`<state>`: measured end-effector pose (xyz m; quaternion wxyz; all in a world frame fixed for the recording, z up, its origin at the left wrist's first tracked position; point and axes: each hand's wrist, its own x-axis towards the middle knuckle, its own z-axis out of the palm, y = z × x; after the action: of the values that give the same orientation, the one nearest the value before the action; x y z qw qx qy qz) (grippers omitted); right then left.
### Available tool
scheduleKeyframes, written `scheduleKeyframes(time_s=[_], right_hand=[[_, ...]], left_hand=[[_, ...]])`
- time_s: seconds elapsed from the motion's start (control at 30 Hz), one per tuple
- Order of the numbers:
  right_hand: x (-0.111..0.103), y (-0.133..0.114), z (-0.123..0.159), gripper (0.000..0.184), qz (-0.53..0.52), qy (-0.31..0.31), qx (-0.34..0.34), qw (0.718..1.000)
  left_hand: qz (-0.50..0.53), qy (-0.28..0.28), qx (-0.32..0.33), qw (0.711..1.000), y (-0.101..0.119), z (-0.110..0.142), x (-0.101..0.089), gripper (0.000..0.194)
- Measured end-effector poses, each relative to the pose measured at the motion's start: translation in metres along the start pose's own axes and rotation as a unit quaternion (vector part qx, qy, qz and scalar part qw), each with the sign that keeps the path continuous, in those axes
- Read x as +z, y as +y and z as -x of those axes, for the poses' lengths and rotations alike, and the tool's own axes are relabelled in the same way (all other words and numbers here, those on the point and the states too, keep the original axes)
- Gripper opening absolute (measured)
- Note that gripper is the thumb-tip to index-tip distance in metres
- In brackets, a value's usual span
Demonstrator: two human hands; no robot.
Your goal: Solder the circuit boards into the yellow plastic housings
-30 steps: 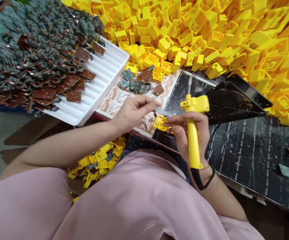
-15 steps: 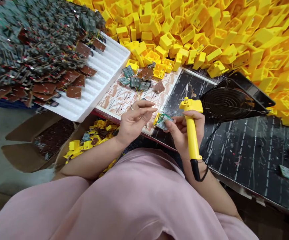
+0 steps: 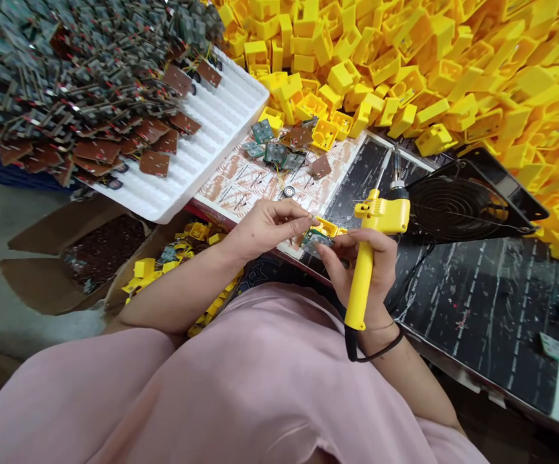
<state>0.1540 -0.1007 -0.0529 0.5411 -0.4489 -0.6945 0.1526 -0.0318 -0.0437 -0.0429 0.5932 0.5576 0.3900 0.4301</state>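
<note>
My right hand (image 3: 378, 274) grips a yellow soldering gun (image 3: 382, 214), its tip pointing away from me and its black cord hanging by the wrist. Between the same hand's thumb and fingers is a small green circuit board (image 3: 315, 239). A yellow plastic housing (image 3: 326, 227) lies right behind the board, partly hidden by it. My left hand (image 3: 265, 229) has thumb and forefinger pinched together at the board's left edge; what they pinch is too small to make out. Just beyond sit loose boards (image 3: 275, 153) and a small round part (image 3: 288, 191).
A white foam tray (image 3: 212, 122) at the left bears a heap of boards. Yellow housings (image 3: 342, 77) pile up along the back. A black fan (image 3: 467, 200) stands right of the soldering gun. Below left are open cardboard boxes (image 3: 38, 280).
My left hand has moved right, its pinched fingers now at the board. The soldering gun has turned in my right hand, its lower end swinging left. More of the yellow housing shows behind the board.
</note>
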Motion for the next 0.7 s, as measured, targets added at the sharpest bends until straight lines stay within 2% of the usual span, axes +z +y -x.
scheduleKeyframes(time_s=[0.13, 0.2, 0.27, 0.37, 0.43, 0.5, 0.57, 0.63, 0.7], right_hand=[[-0.003, -0.002, 0.002, 0.036, 0.066, -0.006, -0.043, 0.997], [-0.009, 0.001, 0.004, 0.032, 0.085, -0.03, -0.068, 0.994], [-0.019, 0.005, 0.004, 0.033, 0.099, -0.062, -0.064, 0.991], [-0.032, 0.017, -0.001, 0.05, 0.181, -0.096, -0.059, 0.977], [-0.035, 0.026, -0.006, 0.049, 0.243, -0.136, -0.07, 0.958], [-0.031, 0.033, -0.011, 0.034, 0.255, -0.181, -0.085, 0.946], [-0.027, 0.036, -0.013, 0.025, 0.239, -0.197, -0.105, 0.945], [-0.028, 0.033, -0.012, 0.026, 0.22, -0.18, -0.126, 0.95], [-0.039, 0.025, -0.008, 0.027, 0.198, -0.144, -0.118, 0.962]], left_hand=[[0.083, 0.048, -0.02, 0.995, -0.003, 0.006, 0.008, 0.059], [0.117, 0.039, -0.04, 0.992, 0.002, 0.007, 0.002, 0.058], [0.097, 0.027, -0.043, 0.994, 0.01, 0.005, -0.011, 0.053], [-0.066, -0.033, -0.014, 0.997, 0.02, -0.002, -0.034, 0.038], [-0.211, -0.084, 0.023, 0.974, 0.021, -0.007, -0.041, 0.024], [-0.326, -0.102, 0.072, 0.937, 0.018, -0.011, -0.039, 0.019], [-0.395, -0.099, 0.107, 0.907, 0.012, -0.013, -0.032, 0.02], [-0.434, -0.108, 0.121, 0.886, 0.006, -0.015, -0.025, 0.021], [-0.46, -0.123, 0.122, 0.871, 0.003, -0.017, -0.021, 0.022]])
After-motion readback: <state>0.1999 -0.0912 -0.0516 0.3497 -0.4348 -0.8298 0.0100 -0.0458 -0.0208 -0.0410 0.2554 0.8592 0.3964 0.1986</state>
